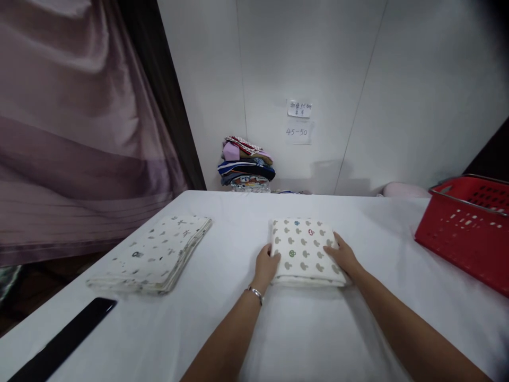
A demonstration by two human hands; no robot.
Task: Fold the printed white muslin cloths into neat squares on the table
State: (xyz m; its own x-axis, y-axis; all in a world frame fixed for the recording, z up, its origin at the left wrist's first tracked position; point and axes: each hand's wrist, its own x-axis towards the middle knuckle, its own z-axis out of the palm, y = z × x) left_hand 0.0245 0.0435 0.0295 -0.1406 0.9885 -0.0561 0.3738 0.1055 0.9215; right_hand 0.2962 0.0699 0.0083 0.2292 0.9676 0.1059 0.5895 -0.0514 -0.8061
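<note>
Hands (267, 265) (343, 255) grip the mushroom-print cloth (304, 246); the red basket (465, 233) shows little of its inside.

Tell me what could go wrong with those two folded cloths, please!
The mushroom cloth is folded in layers, with the left hand and right hand at its sides, so an uneven push might slide the layers out of line. The other cloth lies close to the left edge of the table, so a bump might tip it off.
</note>
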